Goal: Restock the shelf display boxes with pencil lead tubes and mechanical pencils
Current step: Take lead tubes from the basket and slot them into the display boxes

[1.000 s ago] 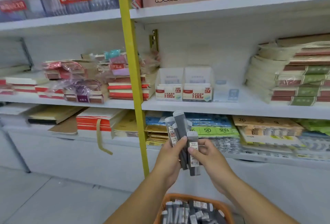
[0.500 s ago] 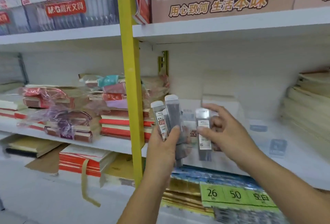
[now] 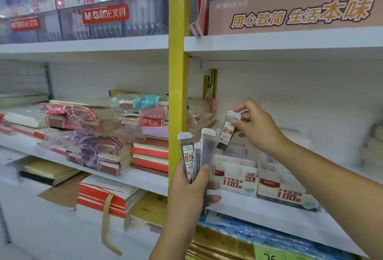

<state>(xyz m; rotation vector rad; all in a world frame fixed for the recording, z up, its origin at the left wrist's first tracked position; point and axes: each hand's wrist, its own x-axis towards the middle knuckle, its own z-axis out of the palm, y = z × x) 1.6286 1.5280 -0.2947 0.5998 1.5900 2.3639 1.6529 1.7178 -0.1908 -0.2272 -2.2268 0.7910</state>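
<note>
**One lead tube lifted above the display boxes, a bundle held below**

The right hand [image 3: 256, 126] reaches forward over the white shelf [image 3: 269, 214], forearm running up from the lower right corner and the wrist bent so the fingers point left. Thumb and fingertips pinch the upper part of a single lead tube [image 3: 228, 130], just under its white cap. The tube hangs tilted, its dark lower end pointing down and to the left, in the air above the left display box [image 3: 236, 179] and clear of it.

The left hand [image 3: 193, 189] rises from the bottom of the view, forearm nearly vertical, just beside the yellow shelf post [image 3: 178, 93]. It is closed around a bundle of lead tubes [image 3: 196, 154], thumb pressed across their front and fingers wrapped behind. The tubes stand roughly upright and fan out a little at their white caps, well above the fist.

Two white display boxes sit side by side on the shelf. The left one is marked HB 0.5, and the right display box [image 3: 286, 192] touches it or stands just beside it. Their divided compartments look mostly bare from this angle, though blur hides the detail.

Stacks of wrapped notebooks [image 3: 99, 135] fill the shelf left of the post
</note>
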